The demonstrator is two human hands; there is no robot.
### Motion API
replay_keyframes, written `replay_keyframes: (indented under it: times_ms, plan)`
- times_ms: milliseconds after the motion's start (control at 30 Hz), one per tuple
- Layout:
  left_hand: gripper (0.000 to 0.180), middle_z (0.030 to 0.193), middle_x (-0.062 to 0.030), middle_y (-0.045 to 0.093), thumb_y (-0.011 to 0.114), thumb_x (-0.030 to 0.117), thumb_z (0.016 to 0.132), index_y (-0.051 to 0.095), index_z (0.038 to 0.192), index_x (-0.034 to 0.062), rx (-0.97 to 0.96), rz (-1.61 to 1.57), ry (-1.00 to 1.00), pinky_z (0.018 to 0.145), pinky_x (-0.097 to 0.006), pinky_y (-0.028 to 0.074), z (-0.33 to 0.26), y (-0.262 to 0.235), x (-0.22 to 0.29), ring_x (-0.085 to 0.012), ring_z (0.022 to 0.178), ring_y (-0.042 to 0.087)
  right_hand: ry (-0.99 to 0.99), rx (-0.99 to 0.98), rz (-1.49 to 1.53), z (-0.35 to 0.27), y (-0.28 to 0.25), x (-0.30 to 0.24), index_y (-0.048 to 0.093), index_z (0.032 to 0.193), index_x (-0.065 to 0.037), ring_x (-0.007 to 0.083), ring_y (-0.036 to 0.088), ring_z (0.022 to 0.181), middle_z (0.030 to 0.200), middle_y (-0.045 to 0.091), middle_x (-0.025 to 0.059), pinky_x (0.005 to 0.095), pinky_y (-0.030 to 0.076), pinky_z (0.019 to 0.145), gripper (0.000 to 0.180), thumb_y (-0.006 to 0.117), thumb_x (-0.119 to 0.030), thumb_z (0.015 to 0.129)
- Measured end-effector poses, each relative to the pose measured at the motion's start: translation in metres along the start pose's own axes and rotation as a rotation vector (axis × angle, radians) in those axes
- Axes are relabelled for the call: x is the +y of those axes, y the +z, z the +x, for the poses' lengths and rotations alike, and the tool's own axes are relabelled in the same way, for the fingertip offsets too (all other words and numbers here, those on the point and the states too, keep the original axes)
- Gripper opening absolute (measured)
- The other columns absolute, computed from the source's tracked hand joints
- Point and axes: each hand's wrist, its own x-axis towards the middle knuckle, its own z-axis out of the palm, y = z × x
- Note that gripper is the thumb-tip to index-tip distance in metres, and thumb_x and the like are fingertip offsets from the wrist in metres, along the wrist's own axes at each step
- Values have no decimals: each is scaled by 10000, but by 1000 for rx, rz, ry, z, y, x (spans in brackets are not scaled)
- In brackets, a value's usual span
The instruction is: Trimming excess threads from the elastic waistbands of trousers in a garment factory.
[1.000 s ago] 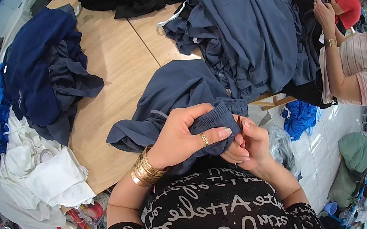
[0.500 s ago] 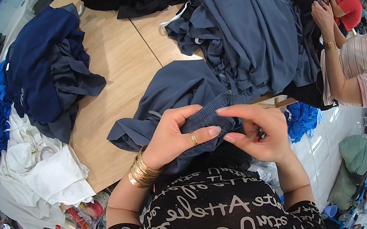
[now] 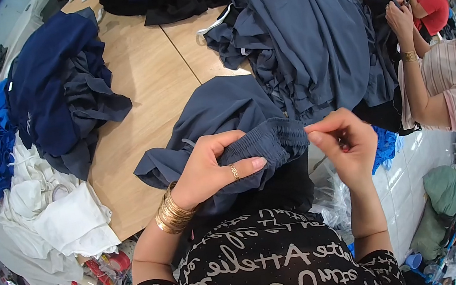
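Closest in, the person's left hand (image 3: 213,165) is gripping the gathered elastic waistband (image 3: 266,144) of a slate-blue garment (image 3: 223,111), fingers curled over its top edge and the thumb pressing from below, so the ribbed band is being held taut and turned up toward the eyes. A stack of gold bangles (image 3: 172,211) is sitting on that wrist. The right hand (image 3: 345,146) is hovering just off the band's right end, thumb and forefinger pinched together as if on a thread or something equally fine; what sits between them is too small to tell, and something reddish is showing inside the curled palm. The rest of the garment is spilling away from the hands onto the near edge of the wooden table (image 3: 145,90), which is keeping its weight off the grip. Farther left, white cloth (image 3: 57,213) and navy and bright-blue pieces (image 3: 52,91) are lying in separate heaps, seemingly sorted by colour. Beyond the hands a big mound of matching slate-blue fabric (image 3: 306,32) is piling up, and at the far right another person in a striped top (image 3: 453,84) is handling dark cloth.
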Motion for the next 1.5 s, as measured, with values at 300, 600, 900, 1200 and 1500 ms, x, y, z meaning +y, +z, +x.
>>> replay_keyframes:
  times_ms: [300,600,900,1200,1500]
  plan:
    - [207,740,31,595,714,123,791,629,917,-18,-33,88,63,605,-177,430,1,7,3,-13,672,509,-351,-125,-304,-7,20,-9,664,858,-46,191,586,599,728,600,70,273,449,520,219,741,-8,657]
    - [218,738,24,598,730,136,779,627,900,-13,-33,185,39,592,-179,428,7,2,8,-10,679,515,-468,-325,-529,8,7,-9,563,785,-74,195,595,633,821,549,33,291,464,516,256,650,19,563]
    - [375,724,-45,560,780,219,683,578,850,-49,-105,378,83,647,-230,425,18,4,-1,-42,735,469,-325,-557,77,13,-3,-4,535,819,-46,239,583,783,930,579,74,310,473,643,73,605,-61,827]
    - [363,909,-56,655,740,59,680,619,998,-67,77,127,-32,768,-257,479,-3,-5,16,-117,828,599,102,-1069,560,34,-14,-8,520,828,-11,49,507,720,762,545,11,237,418,628,177,585,-161,896]
    - [254,756,10,588,703,142,770,615,928,-37,-4,305,52,645,-224,435,11,-11,20,-51,704,500,11,-288,-268,16,-10,-3,598,955,-49,250,565,662,825,571,106,319,461,625,118,615,-107,853]
